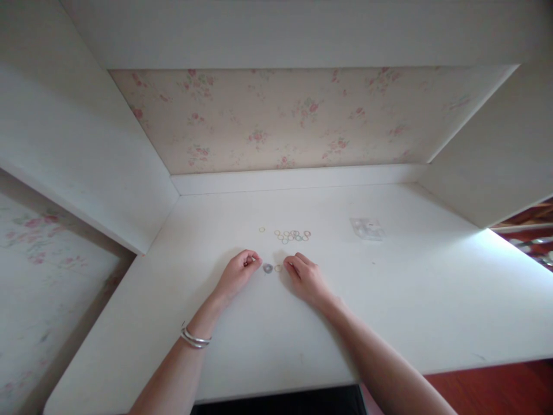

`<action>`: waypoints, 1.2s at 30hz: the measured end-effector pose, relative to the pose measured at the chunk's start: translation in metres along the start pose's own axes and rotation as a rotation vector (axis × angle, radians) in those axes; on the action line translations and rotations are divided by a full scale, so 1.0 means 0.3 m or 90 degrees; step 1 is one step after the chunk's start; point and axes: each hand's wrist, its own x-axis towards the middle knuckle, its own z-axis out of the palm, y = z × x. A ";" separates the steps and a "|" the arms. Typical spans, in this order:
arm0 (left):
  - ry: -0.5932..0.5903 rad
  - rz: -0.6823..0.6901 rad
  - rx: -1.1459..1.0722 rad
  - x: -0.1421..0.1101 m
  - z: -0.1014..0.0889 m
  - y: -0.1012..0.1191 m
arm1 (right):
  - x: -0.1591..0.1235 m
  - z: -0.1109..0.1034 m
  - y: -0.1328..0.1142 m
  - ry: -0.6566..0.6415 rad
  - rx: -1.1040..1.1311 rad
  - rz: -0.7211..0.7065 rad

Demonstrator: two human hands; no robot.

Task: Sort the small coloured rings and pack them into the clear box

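My left hand (pixel 239 271) rests on the white tabletop with its thumb and fingers pinched together. Whatever its fingertips may hold is too small to make out. Just right of them lies a small round grey coil or spool (pixel 268 268). Beside the coil sits a thin pale ring (pixel 275 268), close to the fingertips of my right hand (pixel 305 275). That hand is closed too, fingers curled toward the thumb, and its grip is hidden. Beyond both hands is a loose cluster of several thin coloured rings (pixel 295 233). A lone yellowish ring (pixel 260 230) lies left of the cluster.
A clear plastic bag (pixel 367 229) lies to the right on the white table (pixel 259 346). White panels (pixel 484 144) enclose the table's left and right, with floral wallpaper (pixel 302 127) at the back. A black object (pixel 280 402) shows at the near edge.
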 end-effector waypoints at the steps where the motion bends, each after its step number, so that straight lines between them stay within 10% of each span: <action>1: 0.012 0.003 0.011 0.004 0.001 -0.001 | 0.000 -0.005 0.000 0.020 0.021 0.027; 19: 0.129 0.126 0.558 0.286 0.046 0.047 | 0.061 -0.055 0.106 0.243 0.304 0.306; 36: 0.123 0.215 0.574 0.111 0.024 -0.018 | 0.062 -0.027 0.101 0.185 0.299 0.278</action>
